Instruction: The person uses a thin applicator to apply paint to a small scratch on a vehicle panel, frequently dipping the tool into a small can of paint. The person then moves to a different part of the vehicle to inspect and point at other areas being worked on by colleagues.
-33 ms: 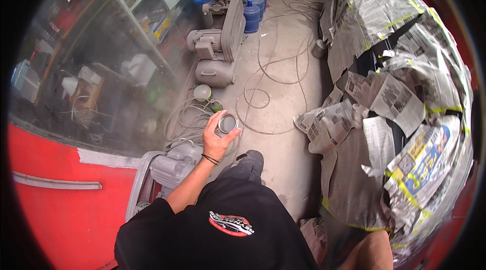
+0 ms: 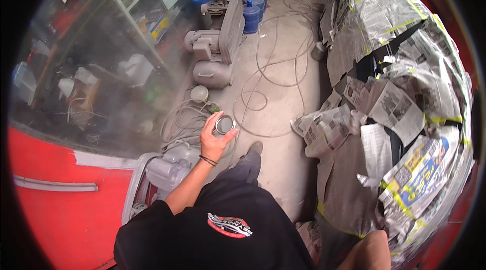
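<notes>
My left hand (image 2: 212, 138) is closed round a small round metal can (image 2: 224, 124), with thumb and fingers on either side of its rim. The can's round top faces up and looks grey inside; how much it contains I cannot tell. Below the can are a coiled hose (image 2: 177, 123) on the floor and my dark-trousered leg. Of my right side only a bare arm (image 2: 372, 252) shows at the lower right edge, and my right hand is out of view.
A car body (image 2: 374, 11) masked with newspaper and yellow-green tape lines the right. At left are a dusty glass partition (image 2: 116, 103), a red panel (image 2: 66, 209), a grey compressor (image 2: 215, 49) and another grey machine (image 2: 164, 171). Blue water jugs (image 2: 251, 16) and a long looping hose (image 2: 276, 85) lie ahead.
My foot shows farther forward on the floor. The can and my left hand sit slightly lower and more to the left in view, still together.
</notes>
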A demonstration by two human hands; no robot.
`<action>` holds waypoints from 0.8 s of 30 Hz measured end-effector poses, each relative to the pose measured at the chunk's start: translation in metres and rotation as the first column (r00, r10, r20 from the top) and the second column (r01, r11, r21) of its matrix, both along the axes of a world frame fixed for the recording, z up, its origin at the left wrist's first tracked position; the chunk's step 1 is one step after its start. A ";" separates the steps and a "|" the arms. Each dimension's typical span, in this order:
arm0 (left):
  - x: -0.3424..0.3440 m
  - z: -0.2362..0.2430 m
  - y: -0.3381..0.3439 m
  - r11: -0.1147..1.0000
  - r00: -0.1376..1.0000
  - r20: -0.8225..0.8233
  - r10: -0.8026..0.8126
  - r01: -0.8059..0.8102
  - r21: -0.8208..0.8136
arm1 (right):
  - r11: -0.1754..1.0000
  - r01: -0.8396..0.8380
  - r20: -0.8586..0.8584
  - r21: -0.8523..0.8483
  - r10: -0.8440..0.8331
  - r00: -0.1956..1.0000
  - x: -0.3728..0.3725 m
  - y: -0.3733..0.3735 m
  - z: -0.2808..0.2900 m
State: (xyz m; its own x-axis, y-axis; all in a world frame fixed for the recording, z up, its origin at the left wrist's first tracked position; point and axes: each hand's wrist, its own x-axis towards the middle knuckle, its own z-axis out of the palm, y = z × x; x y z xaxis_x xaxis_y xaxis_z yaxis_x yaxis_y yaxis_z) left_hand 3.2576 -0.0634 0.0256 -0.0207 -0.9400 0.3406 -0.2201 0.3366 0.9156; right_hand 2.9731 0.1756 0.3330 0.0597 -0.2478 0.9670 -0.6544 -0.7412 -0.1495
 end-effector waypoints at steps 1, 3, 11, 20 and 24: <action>-0.009 -0.001 -0.017 1.000 1.000 0.001 0.011 -0.011 -0.009 | 0.998 0.010 0.018 0.057 -0.011 1.000 -0.014 -0.020 -0.008; -0.024 -0.009 -0.042 1.000 1.000 -0.003 0.019 -0.019 -0.002 | 0.981 0.043 0.044 0.190 -0.052 0.998 -0.041 -0.061 -0.029; -0.116 -0.038 -0.237 1.000 0.999 0.024 0.021 -0.022 0.023 | 0.656 0.309 -0.038 0.688 -0.393 0.919 -0.169 -0.266 -0.120; -0.277 -0.004 -0.497 0.981 0.980 -0.079 -0.183 0.177 -0.077 | 0.096 0.422 -0.277 0.901 -0.622 0.732 -0.299 -0.477 -0.243; -0.322 0.031 -0.563 0.970 0.972 -0.051 -0.231 0.226 -0.089 | -0.207 0.151 -0.252 0.967 -0.650 0.717 -0.310 -0.492 -0.370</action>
